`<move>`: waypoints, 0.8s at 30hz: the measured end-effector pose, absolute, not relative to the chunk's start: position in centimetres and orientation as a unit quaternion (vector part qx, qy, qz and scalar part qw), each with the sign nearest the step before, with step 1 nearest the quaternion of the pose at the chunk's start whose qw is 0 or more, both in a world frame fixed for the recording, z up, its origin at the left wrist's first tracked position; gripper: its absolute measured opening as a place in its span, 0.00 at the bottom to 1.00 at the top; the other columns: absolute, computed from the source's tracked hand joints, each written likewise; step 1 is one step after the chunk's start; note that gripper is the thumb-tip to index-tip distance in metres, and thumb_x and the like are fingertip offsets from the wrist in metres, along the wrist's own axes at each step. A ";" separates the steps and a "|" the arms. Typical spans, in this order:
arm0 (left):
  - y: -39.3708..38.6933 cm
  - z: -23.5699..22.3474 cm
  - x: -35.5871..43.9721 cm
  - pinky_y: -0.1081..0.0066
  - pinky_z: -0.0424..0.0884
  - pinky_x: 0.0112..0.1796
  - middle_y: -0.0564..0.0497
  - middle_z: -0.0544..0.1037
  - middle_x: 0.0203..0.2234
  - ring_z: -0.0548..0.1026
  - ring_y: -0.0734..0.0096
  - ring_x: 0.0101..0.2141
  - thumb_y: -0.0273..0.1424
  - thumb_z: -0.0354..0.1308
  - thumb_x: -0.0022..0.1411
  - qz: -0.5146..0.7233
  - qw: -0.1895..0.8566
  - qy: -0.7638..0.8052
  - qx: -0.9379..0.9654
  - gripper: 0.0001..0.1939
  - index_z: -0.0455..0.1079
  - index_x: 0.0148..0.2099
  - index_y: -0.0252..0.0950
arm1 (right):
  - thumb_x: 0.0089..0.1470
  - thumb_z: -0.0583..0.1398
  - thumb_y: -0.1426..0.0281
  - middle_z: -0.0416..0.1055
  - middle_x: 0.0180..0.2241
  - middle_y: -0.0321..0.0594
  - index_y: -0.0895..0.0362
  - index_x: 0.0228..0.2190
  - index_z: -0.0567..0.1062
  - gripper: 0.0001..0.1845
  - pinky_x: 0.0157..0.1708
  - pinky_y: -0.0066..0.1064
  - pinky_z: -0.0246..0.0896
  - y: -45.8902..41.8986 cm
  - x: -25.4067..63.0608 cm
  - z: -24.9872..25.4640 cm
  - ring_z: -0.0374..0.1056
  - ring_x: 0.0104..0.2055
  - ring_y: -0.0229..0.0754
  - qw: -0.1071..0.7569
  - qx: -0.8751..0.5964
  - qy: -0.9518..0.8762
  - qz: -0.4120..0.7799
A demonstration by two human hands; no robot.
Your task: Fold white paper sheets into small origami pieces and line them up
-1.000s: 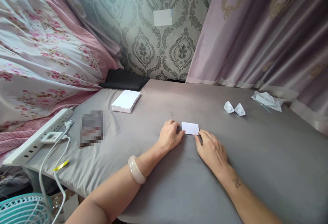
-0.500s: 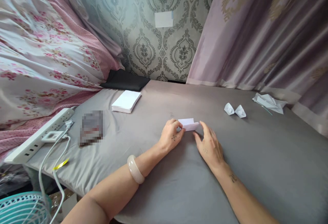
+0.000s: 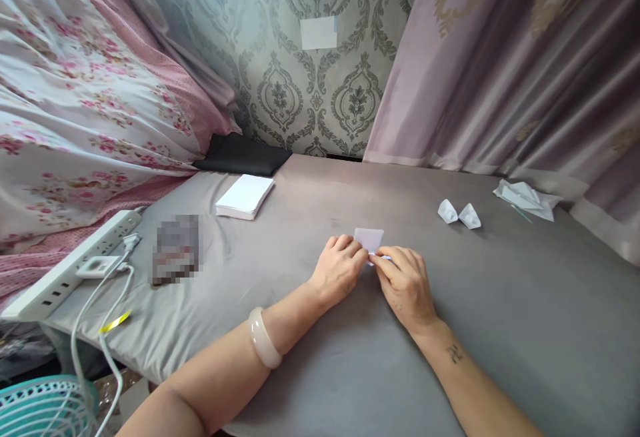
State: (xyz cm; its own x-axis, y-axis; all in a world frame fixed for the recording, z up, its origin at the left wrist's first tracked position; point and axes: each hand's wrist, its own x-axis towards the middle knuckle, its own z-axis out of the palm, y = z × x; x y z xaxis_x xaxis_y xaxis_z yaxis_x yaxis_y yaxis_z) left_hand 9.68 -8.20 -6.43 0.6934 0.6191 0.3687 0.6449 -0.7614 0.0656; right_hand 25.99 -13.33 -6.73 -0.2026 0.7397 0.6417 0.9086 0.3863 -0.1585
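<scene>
A small folded sheet of white paper (image 3: 369, 239) lies between my two hands, in the middle of the grey cloth-covered surface (image 3: 320, 370). My left hand (image 3: 341, 265) is closed on the paper's near left part. With fingers bent and thumb pressed down, my right hand (image 3: 406, 280) grips its near right edge. The far part of the paper stands out beyond my fingers, while the near edge is mostly hidden under them. Farther back on the right sit two folded white paper shapes (image 3: 448, 211), side by side.
A stack of white paper (image 3: 245, 197) stands back left, before a black flat item (image 3: 243, 155). Left of my arm lie a blurred object (image 3: 175, 250) and a white power strip (image 3: 75, 263) with cables. Crumpled paper (image 3: 527, 198) rests far right. A turquoise fan (image 3: 45, 403) is lower left.
My right hand has closed from an open pose onto the paper's near edge. My left hand has shifted slightly right, and the near part of the paper is now folded under the fingers.
</scene>
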 end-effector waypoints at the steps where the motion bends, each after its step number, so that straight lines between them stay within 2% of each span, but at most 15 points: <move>1: -8.0 -6.4 9.5 0.62 0.61 0.44 0.47 0.74 0.44 0.65 0.59 0.47 0.28 0.44 0.68 -0.183 0.041 -0.348 -0.919 0.11 0.68 0.46 0.38 | 0.60 0.54 0.76 0.75 0.37 0.40 0.53 0.38 0.78 0.13 0.47 0.37 0.57 -13.3 26.1 -6.7 0.67 0.41 0.43 0.331 -0.535 -0.766 -0.131; 4: -7.5 -6.4 9.0 0.60 0.58 0.48 0.49 0.72 0.50 0.61 0.56 0.53 0.27 0.46 0.67 -0.177 0.060 -0.355 -0.916 0.11 0.69 0.45 0.39 | 0.59 0.54 0.77 0.76 0.37 0.40 0.54 0.37 0.78 0.13 0.49 0.38 0.57 -13.3 26.3 -6.5 0.67 0.42 0.42 0.328 -0.520 -0.774 -0.148; 7: -7.2 -6.4 8.7 0.59 0.56 0.50 0.49 0.74 0.46 0.61 0.57 0.54 0.25 0.45 0.68 -0.172 0.070 -0.358 -0.915 0.13 0.71 0.40 0.38 | 0.59 0.54 0.78 0.76 0.39 0.40 0.55 0.36 0.78 0.13 0.52 0.39 0.56 -13.4 26.4 -6.5 0.68 0.44 0.42 0.314 -0.511 -0.784 -0.162; 12: -7.2 -6.7 8.8 0.60 0.56 0.48 0.48 0.77 0.38 0.66 0.61 0.49 0.24 0.45 0.68 -0.171 0.085 -0.357 -0.914 0.13 0.70 0.37 0.36 | 0.60 0.52 0.79 0.77 0.42 0.40 0.56 0.37 0.77 0.14 0.55 0.41 0.55 -13.3 26.6 -6.9 0.68 0.48 0.42 0.298 -0.495 -0.799 -0.167; 18: -7.6 -6.7 9.0 0.59 0.57 0.48 0.47 0.76 0.35 0.68 0.60 0.47 0.21 0.46 0.65 -0.170 0.113 -0.369 -0.907 0.12 0.69 0.33 0.35 | 0.59 0.53 0.80 0.77 0.42 0.42 0.58 0.38 0.76 0.13 0.55 0.42 0.57 -13.0 27.0 -7.1 0.69 0.47 0.43 0.311 -0.471 -0.804 -0.184; 21: -7.8 -6.6 9.1 0.59 0.58 0.48 0.46 0.75 0.32 0.71 0.61 0.42 0.21 0.48 0.63 -0.124 0.081 -0.365 -0.919 0.11 0.69 0.32 0.34 | 0.59 0.52 0.80 0.76 0.42 0.43 0.58 0.37 0.76 0.14 0.52 0.41 0.60 -13.0 27.4 -7.5 0.69 0.47 0.45 0.287 -0.471 -0.821 -0.150; 24: -7.7 -6.6 9.2 0.60 0.61 0.47 0.46 0.75 0.33 0.72 0.64 0.36 0.20 0.48 0.60 -0.101 0.030 -0.370 -0.923 0.10 0.70 0.35 0.33 | 0.58 0.51 0.81 0.75 0.43 0.45 0.58 0.39 0.75 0.15 0.48 0.39 0.64 -13.2 27.8 -8.1 0.69 0.46 0.46 0.243 -0.487 -0.833 -0.095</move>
